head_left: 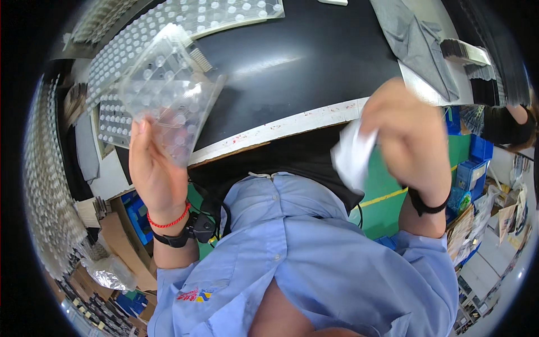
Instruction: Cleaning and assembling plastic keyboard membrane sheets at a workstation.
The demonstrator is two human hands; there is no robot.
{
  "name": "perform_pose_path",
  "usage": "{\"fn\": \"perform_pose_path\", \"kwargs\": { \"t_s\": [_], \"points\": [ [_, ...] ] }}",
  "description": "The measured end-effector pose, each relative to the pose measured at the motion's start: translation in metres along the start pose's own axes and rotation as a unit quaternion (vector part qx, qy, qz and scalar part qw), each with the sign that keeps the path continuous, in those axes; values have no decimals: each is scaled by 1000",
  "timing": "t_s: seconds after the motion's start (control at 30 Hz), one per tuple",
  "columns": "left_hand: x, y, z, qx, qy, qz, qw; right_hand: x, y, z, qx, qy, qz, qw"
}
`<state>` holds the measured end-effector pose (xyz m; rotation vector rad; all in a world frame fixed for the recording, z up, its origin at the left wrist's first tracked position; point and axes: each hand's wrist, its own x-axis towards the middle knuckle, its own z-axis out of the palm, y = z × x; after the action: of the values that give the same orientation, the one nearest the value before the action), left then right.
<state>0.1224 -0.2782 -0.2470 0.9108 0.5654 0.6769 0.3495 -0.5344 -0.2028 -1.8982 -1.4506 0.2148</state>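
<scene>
Raised at the left, my left hand [156, 168] grips a clear plastic sheet [174, 104] by its lower edge, thumb in front. The sheet tilts upward, and pale round shapes show on or through it. A comb-like edge [178, 36] stands out at its top; I cannot tell whether it belongs to the sheet. At the right, my right hand [401, 132] is closed on a crumpled white cloth or wipe [353, 154], which hangs below the fingers. Both are smeared by motion, and the cloth is apart from the sheet.
A black worktop [275, 73] with a white front edge [269, 128] lies ahead. Trays of white round pieces [219, 17] stand at the back left. A grey cloth [412, 42] lies at the right. Blue bins [471, 174] and another person [508, 126] are farther right.
</scene>
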Motion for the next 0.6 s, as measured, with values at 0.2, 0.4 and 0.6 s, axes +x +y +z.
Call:
{"fn": "perform_pose_path", "kwargs": {
  "t_s": [0.2, 0.4, 0.6],
  "points": [
    [9, 3, -2, -7, 2, -43, 999, 18, 14, 9, -102, 240, 101, 960],
    [5, 3, 1, -26, -1, -33, 999, 14, 1, 21, -99, 242, 94, 961],
    [-12, -11, 5, 383, -265, 310, 829, -17, -38, 72, 589, 6, 281, 758]
  ]
}}
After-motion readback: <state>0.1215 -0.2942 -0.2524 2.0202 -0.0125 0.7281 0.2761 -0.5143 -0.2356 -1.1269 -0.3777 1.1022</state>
